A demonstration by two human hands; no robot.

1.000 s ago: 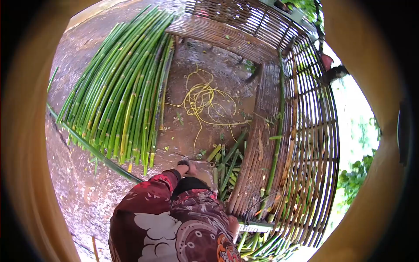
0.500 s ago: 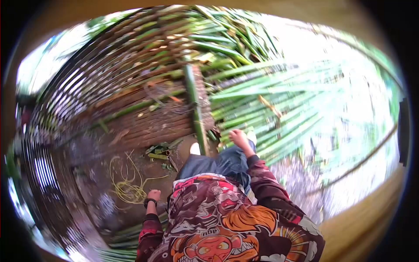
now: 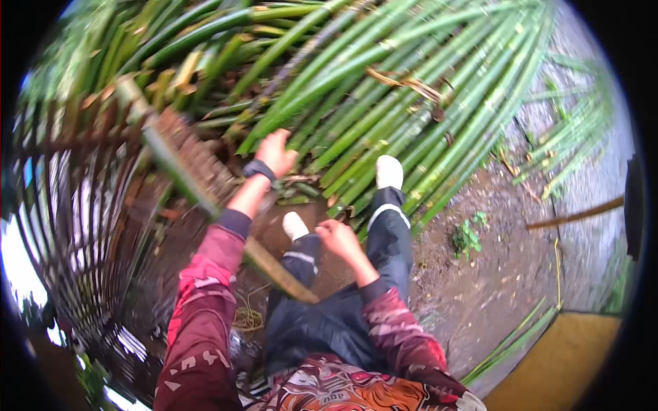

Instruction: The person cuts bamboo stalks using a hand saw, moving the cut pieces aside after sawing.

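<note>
My left hand [image 3: 276, 154], with a dark band on its wrist, reaches over the near ends of a pile of long green bamboo poles [image 3: 411, 103]. Its fingers and thumb are slightly apart, and nothing shows in them. Lower down, my right hand [image 3: 339, 240] hangs in front of my legs, fingers loosely bent and apart, holding nothing visible. A thicker bamboo bar [image 3: 175, 164] runs diagonally under my left forearm, beside a brown slatted surface [image 3: 188, 140]. Dried brown strips [image 3: 411, 83] lie across the poles.
Cut bamboo pieces [image 3: 185, 72] are heaped at the upper left. A slatted bamboo frame [image 3: 68, 226] stands at the left. Yellow cord [image 3: 248, 316] lies on muddy ground [image 3: 473, 294]. Thinner green stalks [image 3: 565, 147] lie at the right, near a small plant [image 3: 467, 238].
The view has swung from the floor with the yellow cord and the other pole bundle to this pile. Both hands are now in front of me, the left one extended to the pole ends.
</note>
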